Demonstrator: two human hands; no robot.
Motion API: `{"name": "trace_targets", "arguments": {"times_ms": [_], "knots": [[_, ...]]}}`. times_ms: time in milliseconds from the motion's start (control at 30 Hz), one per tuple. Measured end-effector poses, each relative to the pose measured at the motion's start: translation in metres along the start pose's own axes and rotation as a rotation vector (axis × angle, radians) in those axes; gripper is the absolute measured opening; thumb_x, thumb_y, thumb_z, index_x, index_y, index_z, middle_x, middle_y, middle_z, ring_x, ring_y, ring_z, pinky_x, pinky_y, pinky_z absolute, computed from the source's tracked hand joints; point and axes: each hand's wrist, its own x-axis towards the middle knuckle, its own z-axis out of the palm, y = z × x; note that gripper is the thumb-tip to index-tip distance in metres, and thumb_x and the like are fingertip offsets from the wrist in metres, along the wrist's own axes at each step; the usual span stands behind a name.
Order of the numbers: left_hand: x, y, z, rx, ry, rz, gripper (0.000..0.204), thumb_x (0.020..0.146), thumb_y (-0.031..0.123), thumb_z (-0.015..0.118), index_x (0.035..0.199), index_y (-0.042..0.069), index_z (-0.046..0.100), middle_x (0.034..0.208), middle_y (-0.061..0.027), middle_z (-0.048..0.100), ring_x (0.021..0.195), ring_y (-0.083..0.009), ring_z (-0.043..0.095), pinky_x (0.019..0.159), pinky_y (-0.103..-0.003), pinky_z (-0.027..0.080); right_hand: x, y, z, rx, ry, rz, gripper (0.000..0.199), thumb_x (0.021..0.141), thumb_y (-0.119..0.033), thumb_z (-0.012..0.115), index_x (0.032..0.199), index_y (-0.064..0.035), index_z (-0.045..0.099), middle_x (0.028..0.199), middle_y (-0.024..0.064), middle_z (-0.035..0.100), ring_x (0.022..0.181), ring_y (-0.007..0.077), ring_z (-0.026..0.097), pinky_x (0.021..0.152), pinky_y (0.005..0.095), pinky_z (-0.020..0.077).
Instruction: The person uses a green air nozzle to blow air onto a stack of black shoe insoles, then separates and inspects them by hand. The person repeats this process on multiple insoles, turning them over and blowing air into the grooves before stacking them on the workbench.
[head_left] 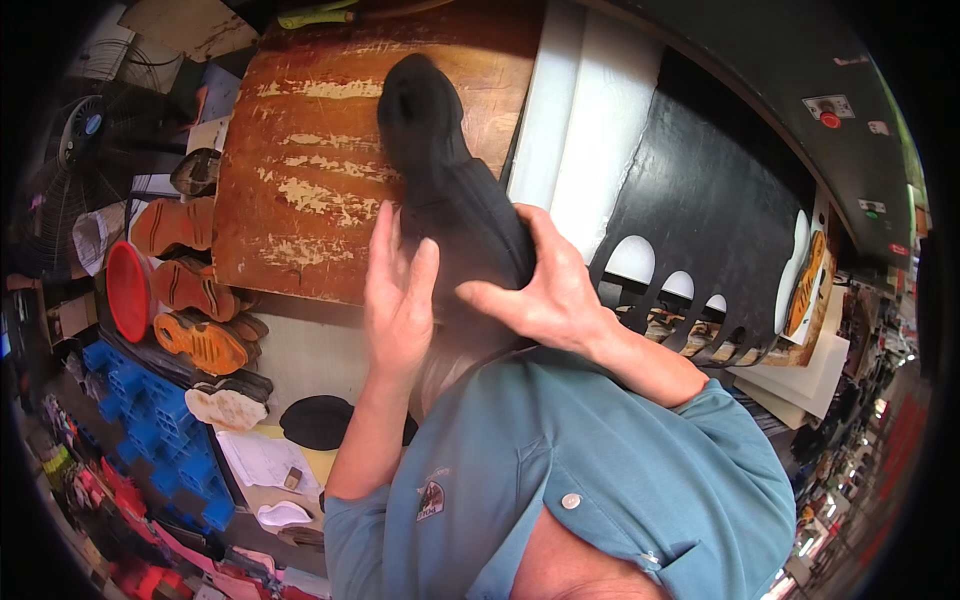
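A long black shoe-shaped piece [460, 200] slants across the near edge of the worn brown wooden board [290, 235]. Its narrower far end is rounded and has a dark hollow; the lower end is smeared by motion. My right hand [550, 285] grips it along the right side, the thumb laid over the top and the fingers round the edge. Along the left side stands my left hand [397, 305], fingers and thumb stretched out and apart, palm turned toward the piece. Whether the left palm touches it I cannot tell.
Left of the board are stacked orange-brown soles [205, 340], a red round dish [127, 290], a blue plastic crate [165, 430] and a fan [85, 130]. On the right lies a black sheet [690, 190] with rounded cutouts, below a panel with a red button [829, 119].
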Motion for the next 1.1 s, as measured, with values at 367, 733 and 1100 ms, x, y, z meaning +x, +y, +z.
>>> {"name": "trace_targets", "arguments": {"times_ms": [367,733,1100], "knots": [[0.015,-0.004,-0.015,-0.032,-0.185,-0.060,0.064,0.118,0.043,0.046,0.163,-0.003,0.045,0.148,-0.0158,0.061,0.132,-0.0246,0.060,0.114,-0.037,0.047,-0.023,0.002,0.029,-0.064,0.049,-0.494,0.109,0.081,-0.019,0.091,0.162,0.0098,0.024,0.143,0.0360,0.047,0.125,0.0544,0.056,0.103,0.0538,0.0537],[0.029,-0.020,-0.012,0.968,-0.165,0.256,0.087,0.108,0.044,0.066,0.171,-0.004,0.029,0.173,-0.0366,0.031,0.164,-0.0534,0.025,0.133,-0.061,0.023,-0.019,0.035,-0.007,0.240,-0.424,0.294,0.062,0.111,-0.033,0.068,0.154,0.0051,0.047,0.119,0.0226,0.075,0.116,0.0283,0.074,0.098,0.0443,0.0596],[0.026,0.001,-0.003,1.137,-0.235,0.348,0.107,0.100,0.062,0.071,0.173,-0.001,0.026,0.177,-0.0376,0.019,0.164,-0.0592,0.015,0.132,-0.070,0.012,0.033,-0.002,-0.077,-0.197,-0.062,-0.167,0.018,0.102,-0.016,0.080,0.100,0.0022,0.076,0.072,0.0094,0.072,0.062,0.0134,0.063,0.061,0.0335,0.0535]]}}
